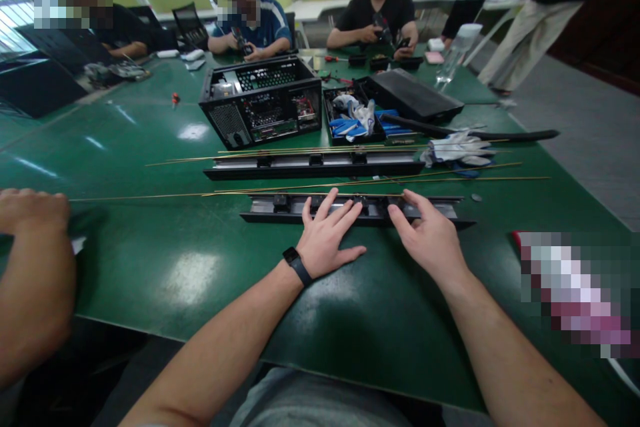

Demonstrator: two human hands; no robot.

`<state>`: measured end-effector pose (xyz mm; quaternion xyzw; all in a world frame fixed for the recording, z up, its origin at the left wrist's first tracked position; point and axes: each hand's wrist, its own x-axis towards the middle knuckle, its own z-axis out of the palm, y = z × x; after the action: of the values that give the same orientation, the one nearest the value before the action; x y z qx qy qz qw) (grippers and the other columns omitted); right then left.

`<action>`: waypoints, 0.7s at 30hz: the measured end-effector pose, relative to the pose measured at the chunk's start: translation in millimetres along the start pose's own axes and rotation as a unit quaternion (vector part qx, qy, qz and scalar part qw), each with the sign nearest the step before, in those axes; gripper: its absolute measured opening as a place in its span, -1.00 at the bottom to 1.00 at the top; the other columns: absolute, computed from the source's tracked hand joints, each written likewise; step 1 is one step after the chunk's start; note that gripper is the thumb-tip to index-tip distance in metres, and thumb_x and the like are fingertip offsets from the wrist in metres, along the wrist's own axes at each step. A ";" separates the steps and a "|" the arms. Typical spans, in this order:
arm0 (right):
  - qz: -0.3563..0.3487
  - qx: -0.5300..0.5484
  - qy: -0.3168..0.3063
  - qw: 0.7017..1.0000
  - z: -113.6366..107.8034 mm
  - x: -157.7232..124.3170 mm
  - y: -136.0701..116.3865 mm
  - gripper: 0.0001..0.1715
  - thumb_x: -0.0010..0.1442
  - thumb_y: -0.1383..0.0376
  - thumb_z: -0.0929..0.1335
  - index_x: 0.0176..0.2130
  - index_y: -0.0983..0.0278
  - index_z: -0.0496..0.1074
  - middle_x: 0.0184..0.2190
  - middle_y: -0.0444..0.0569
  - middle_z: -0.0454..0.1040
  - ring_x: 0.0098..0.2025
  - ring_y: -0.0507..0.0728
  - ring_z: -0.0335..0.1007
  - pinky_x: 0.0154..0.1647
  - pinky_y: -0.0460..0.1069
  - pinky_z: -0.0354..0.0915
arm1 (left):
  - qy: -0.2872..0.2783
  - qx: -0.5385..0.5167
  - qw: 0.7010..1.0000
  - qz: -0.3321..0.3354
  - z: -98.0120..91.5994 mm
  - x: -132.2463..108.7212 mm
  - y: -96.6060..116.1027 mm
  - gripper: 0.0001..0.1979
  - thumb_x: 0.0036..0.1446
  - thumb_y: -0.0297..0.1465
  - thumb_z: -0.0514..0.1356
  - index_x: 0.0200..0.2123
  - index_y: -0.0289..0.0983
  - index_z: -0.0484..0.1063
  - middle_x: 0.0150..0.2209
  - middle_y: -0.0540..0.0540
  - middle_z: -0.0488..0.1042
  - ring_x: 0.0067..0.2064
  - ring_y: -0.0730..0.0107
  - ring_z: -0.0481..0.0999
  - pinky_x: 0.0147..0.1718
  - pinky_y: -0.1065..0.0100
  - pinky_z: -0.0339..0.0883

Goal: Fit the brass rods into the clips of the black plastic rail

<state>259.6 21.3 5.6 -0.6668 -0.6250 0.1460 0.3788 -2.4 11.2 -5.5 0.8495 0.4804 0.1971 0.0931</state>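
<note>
A long black channel rail (310, 217) with a silvery inside lies before me, holding several small black blocks (281, 203). Across its top rests my left hand (330, 233), fingers spread and fingertips touching the rail and blocks; a dark watch (297, 265) is on that wrist. Toward the rail's right end, my right hand (433, 237) has thumb and index finger closed around a dark block in the channel, partly hidden by the fingers. Thin brass-coloured rods (240, 192) run along the far side. A second similar rail (300, 170) lies beyond, with more rods.
An open black computer case (260, 103) stands farther back, beside a black tray (327, 113) of gloves. White gloves (460, 149) and a black tube (500, 133) lie right. Another person's arm (37, 267) reaches in at left. Several people are across the green table (125, 260).
</note>
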 end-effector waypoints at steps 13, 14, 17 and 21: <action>-0.003 -0.015 -0.040 0.999 -6.0 -2.5 -12.0 -0.03 0.47 -0.17 0.44 0.56 0.36 0.64 -0.16 0.14 0.83 -0.37 0.29 0.68 0.06 0.27 0.65 | -0.002 0.003 1.000 -0.002 0.8 -0.1 -0.2 -0.06 0.42 -0.05 0.57 0.73 -0.03 0.39 0.66 -0.28 0.48 0.85 -0.42 0.02 0.70 -0.67 -0.18; -0.003 -0.017 -0.039 0.999 -6.2 -2.3 -12.2 -0.04 0.47 -0.17 0.43 0.55 0.36 0.65 -0.16 0.14 0.83 -0.35 0.30 0.69 0.07 0.27 0.65 | -0.001 0.002 1.000 -0.001 1.0 -0.1 -0.3 -0.06 0.42 -0.05 0.57 0.73 -0.03 0.39 0.66 -0.28 0.48 0.85 -0.43 0.02 0.70 -0.68 -0.18; 0.000 -0.029 -0.030 0.999 -5.8 -1.6 -10.7 -0.06 0.49 -0.17 0.43 0.53 0.33 0.67 -0.13 0.16 0.84 -0.27 0.35 0.76 0.13 0.28 0.65 | 0.000 0.002 1.000 0.000 1.3 0.0 -0.7 -0.05 0.42 -0.05 0.58 0.73 -0.05 0.38 0.66 -0.29 0.48 0.84 -0.44 0.03 0.70 -0.70 -0.18; 0.029 -0.048 0.008 0.998 -4.8 0.0 -4.3 -0.14 0.49 -0.17 0.44 0.47 0.27 0.73 0.01 0.21 0.86 -0.17 0.38 0.82 0.23 0.30 0.66 | 0.003 0.001 1.000 0.004 1.9 -0.3 -0.7 -0.06 0.43 -0.05 0.56 0.73 -0.07 0.38 0.67 -0.30 0.47 0.84 -0.44 0.04 0.70 -0.71 -0.19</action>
<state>259.7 19.5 11.7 -0.7031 -0.6086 0.1215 0.3471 -2.3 11.4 -7.5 0.8507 0.4779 0.1995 0.0898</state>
